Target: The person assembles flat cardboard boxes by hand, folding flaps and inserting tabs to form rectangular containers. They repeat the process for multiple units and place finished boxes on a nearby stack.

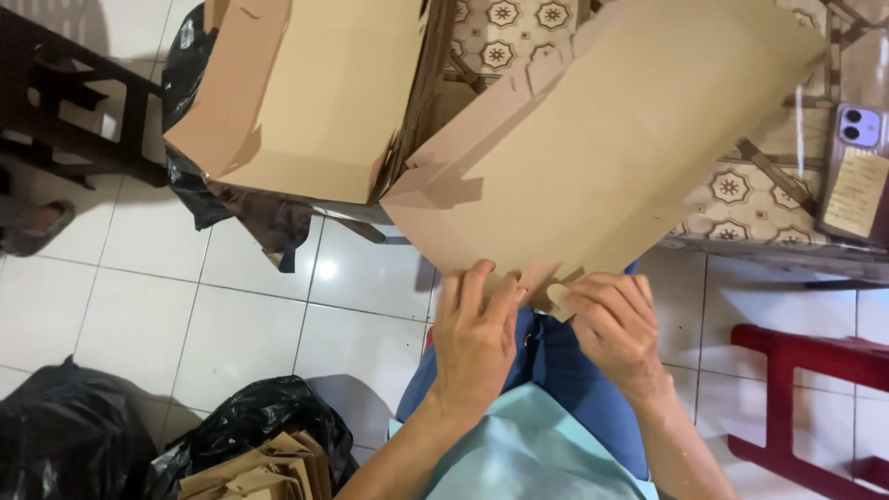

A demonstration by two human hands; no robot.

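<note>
A flat brown cardboard box blank [611, 139] slants from the upper right down toward my lap. My left hand [474, 335] pinches its lower edge, fingers curled over the fold. My right hand [613, 326] grips the same edge just to the right, thumb on a small rounded tab [558, 296]. Both hands are close together at the blank's near corner. A folded-up cardboard box [306, 93] stands open to the left of the blank.
A black plastic bag [250, 435] at the lower left holds several folded cardboard pieces; another black bag [65, 435] sits beside it. A phone [859, 167] lies on a patterned table [741, 199] at right. A red stool [806, 407] and a dark chair [74, 102] flank the white tiled floor.
</note>
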